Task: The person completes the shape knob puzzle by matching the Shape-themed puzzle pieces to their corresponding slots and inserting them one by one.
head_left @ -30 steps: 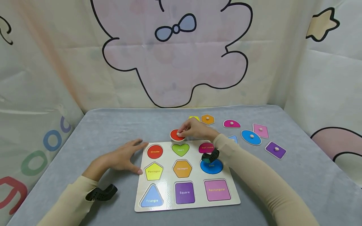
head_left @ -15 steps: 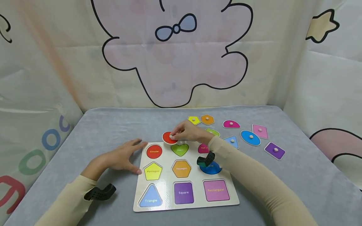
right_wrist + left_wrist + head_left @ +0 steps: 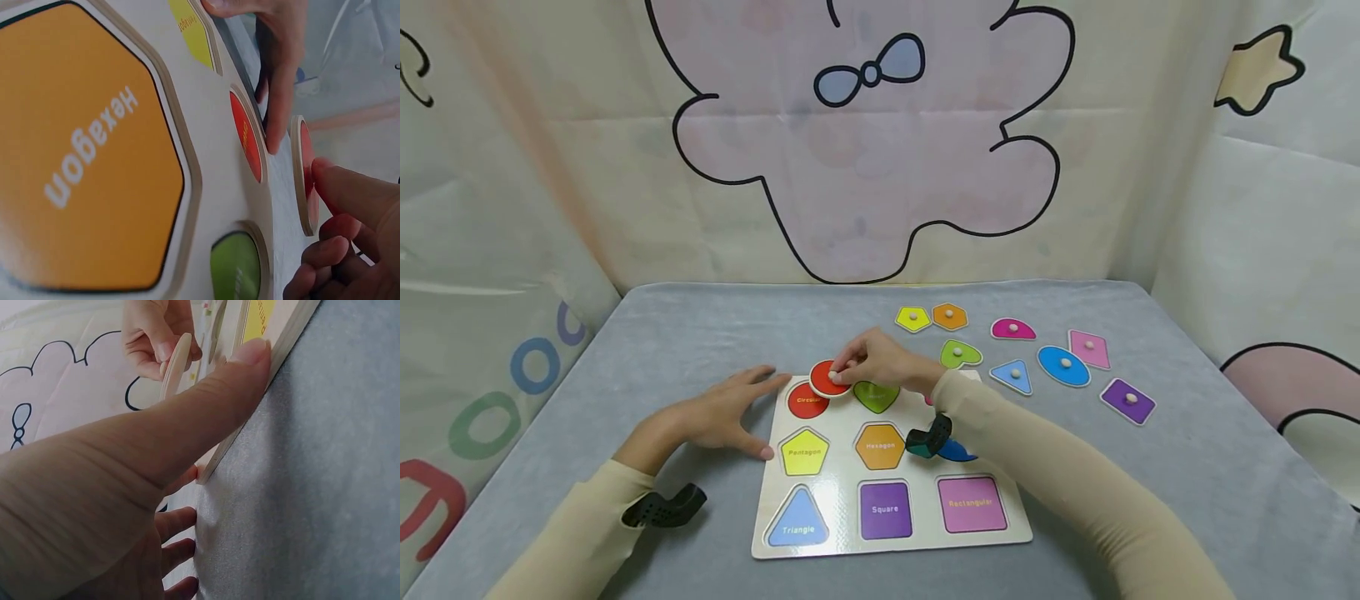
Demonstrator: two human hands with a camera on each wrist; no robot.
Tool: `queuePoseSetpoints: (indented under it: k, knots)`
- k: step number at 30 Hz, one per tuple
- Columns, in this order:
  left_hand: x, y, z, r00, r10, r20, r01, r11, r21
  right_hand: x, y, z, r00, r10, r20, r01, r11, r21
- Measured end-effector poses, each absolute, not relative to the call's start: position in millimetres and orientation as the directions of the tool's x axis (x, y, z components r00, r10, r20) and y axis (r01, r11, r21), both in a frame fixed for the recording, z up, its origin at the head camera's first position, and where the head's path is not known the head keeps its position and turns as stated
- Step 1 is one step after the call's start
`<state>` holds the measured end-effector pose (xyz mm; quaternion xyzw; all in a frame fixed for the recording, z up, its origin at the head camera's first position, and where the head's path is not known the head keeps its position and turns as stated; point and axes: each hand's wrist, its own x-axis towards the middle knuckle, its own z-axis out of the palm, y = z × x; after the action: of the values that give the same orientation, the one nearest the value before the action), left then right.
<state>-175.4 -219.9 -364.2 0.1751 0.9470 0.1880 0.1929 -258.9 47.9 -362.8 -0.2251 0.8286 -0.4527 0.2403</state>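
My right hand (image 3: 883, 360) pinches the small knob of a red round puzzle piece (image 3: 823, 377). The piece hangs tilted above the puzzle board (image 3: 842, 417), over the upper edge of its red "Circular" recess (image 3: 807, 403). In the right wrist view a gap shows between the red piece (image 3: 300, 178) and the board. My left hand (image 3: 722, 417) lies spread along the board's left side. Its thumb (image 3: 225, 387) touches the board's edge and a fingertip is at the corner, while the other fingers rest on the cloth. My right forearm hides part of the oval and half-round recesses.
Behind and right of the board lie loose knobbed pieces: a yellow pentagon (image 3: 913, 319), orange hexagon (image 3: 950, 316), green heart (image 3: 961, 354), blue triangle (image 3: 1012, 377), magenta half round (image 3: 1013, 330), blue oval (image 3: 1063, 367), pink rectangle (image 3: 1089, 348) and purple square (image 3: 1127, 401). Grey cloth covers the table.
My right hand has carried the red round piece leftward and slightly nearer, from behind the board to over its upper left part. The green heart and blue triangle pieces are uncovered. My left hand stays put.
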Motion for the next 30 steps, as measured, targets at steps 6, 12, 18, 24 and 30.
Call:
queuePoseSetpoints:
  k: [6,12,18,24,30]
  knots:
    - [-174.8,-220.3,-361.3,-0.857,0.418,-0.301,0.272,0.863,0.425,-254.1,36.2,-364.8,-0.761,-0.625,-0.175,-0.167,0.449,-0.878]
    - [-173.5,-222.6,-360.0,-0.857,0.424,-0.292,0.281,0.861,0.424,-250.2,25.7,-366.6,-0.749,-0.639,-0.174,-0.159,0.429,-0.889]
    - [-175.7,-221.3,-362.6,-0.857,0.424,-0.294,0.279,0.860,0.427,-248.7,22.8,-369.8,-0.751,-0.638,-0.170,-0.167,0.432,-0.886]
    - [-176.5,-221.7,-364.7,-0.866,0.409,-0.289,0.267,0.865,0.425,-247.6,19.3,-374.0,-0.761,-0.628,-0.165,-0.166,0.434,-0.885]
    - [-177.1,-221.5,-364.8,-0.868,0.402,-0.290,0.260,0.867,0.424,-244.7,14.2,-373.7,-0.784,-0.592,-0.184,-0.143,0.461,-0.876]
